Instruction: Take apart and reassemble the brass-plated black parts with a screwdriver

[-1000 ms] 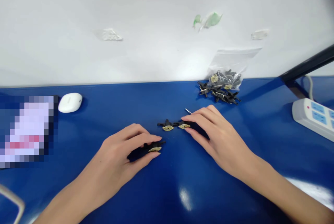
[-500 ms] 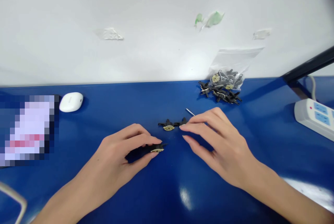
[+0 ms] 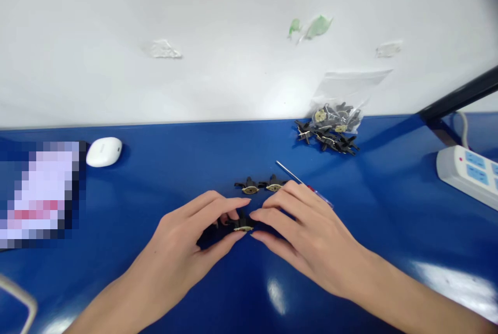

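A black part with a brass-coloured plate (image 3: 243, 224) is between my two hands, low over the blue table. My left hand (image 3: 190, 240) has its thumb and fingers curled round the part's left side. From the right, the fingertips of my right hand (image 3: 311, 240) meet the part's right end, thumb below and fingers above. Just behind, two similar parts stand side by side, a left one (image 3: 250, 186) and a right one (image 3: 274, 184). A screwdriver (image 3: 292, 174) lies behind my right hand, its red and clear handle partly covered.
At the back right, several more black parts (image 3: 329, 140) lie beside and under a clear plastic bag (image 3: 336, 116) of them. A white case (image 3: 104, 152) and a blurred-out screen (image 3: 42, 189) are at the left. A power strip (image 3: 467, 168) sits at the right.
My right hand has moved left and down, from the rear parts to the one in front. My left hand and its part have shifted slightly right. More of the screwdriver shows.
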### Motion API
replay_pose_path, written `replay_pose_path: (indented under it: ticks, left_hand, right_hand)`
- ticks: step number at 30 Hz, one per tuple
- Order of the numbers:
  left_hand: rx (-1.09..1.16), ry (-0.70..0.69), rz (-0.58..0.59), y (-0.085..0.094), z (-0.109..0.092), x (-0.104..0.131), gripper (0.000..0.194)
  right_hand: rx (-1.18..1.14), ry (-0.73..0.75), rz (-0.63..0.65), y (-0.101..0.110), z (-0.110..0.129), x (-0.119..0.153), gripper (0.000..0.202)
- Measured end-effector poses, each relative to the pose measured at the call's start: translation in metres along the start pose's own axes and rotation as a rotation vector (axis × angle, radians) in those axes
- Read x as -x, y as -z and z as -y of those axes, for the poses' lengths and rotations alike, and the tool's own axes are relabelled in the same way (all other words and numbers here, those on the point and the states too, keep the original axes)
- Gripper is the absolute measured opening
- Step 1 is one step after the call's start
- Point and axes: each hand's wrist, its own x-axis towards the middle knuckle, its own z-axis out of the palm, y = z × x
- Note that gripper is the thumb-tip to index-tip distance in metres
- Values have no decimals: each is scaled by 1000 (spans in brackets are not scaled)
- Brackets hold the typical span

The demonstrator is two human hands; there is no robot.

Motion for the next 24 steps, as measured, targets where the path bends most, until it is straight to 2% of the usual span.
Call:
replay_pose_path:
  ticks: [6,12,18,24]
  left_hand:
    - [-32,-11,-8,-5,2,1,41]
    - [-46,-6,-7,-3,1,1,36]
    - [-80,10,-34,-1,2,2,36]
    - [-107,4,-36,1,0,1,38]
  right_hand:
    - [-7,-2,-10,-1,1,-1,19]
    - [7,-17,-32,0,2,-3,19]
    - [16,-64,-3,3,-3,2,14]
    - [36,-75,-28,6,-7,2,9]
